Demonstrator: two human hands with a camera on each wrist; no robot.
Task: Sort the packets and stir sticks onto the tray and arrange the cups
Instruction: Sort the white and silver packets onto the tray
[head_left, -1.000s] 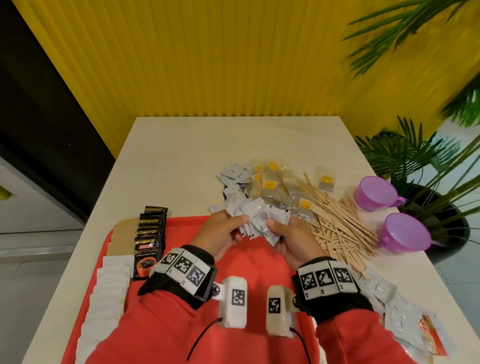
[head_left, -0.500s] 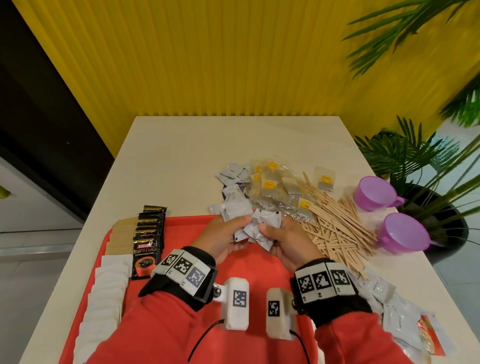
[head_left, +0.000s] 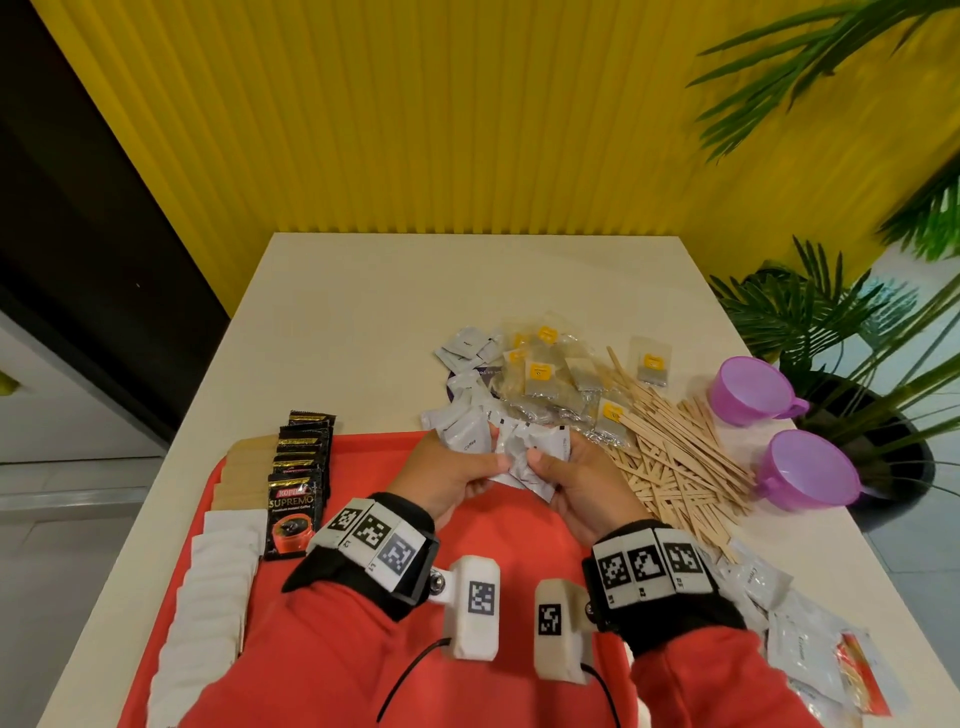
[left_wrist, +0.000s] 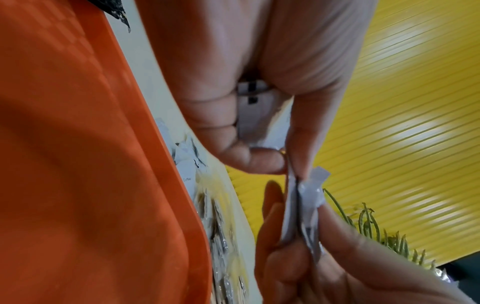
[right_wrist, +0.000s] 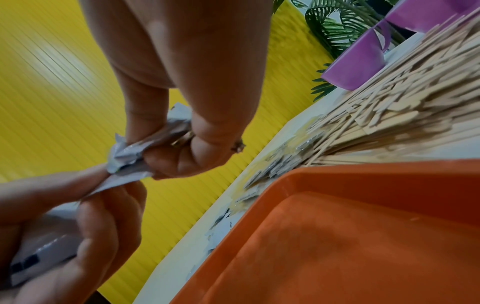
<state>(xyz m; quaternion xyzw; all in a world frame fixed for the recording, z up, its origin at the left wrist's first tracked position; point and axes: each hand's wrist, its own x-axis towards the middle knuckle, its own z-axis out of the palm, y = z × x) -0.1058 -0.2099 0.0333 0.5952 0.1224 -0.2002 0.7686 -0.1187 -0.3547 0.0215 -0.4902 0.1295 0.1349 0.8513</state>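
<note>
Step in hand looks like squaring up a bunch of white sachets (head_left: 519, 457) before laying them on the tray (head_left: 374, 452); left hand (head_left: 452, 473) grip is closed round one side of the bunch, thumb on top; right hand (head_left: 576, 478) grip pinches the other side, thumb vs. fingers, wrist views show the foil crumpled between them; bunch is held just above the tray's far edge, clear of the bench (head_left: 363, 312); next move, as I judge it, wants the edges evened, then the lot set down in a row in the bare middle of the tray, beside the coffee packs (head_left: 298, 488); tray's left already carries white packets (head_left: 218, 587), brown packets (head_left: 249, 467) and the coffee row; more sachets lie loose just past the tray, then tea bags (head_left: 545, 374), then sticks (head_left: 680, 462) in a heap, touching the tea bags; two purple cups (head_left: 805, 467) stand right of the sticks, near the bench edge; a few more packets (head_left: 810, 649) lie near the right wrist; nothing blocks the tray middle; the sleeves hang over its near part.
</note>
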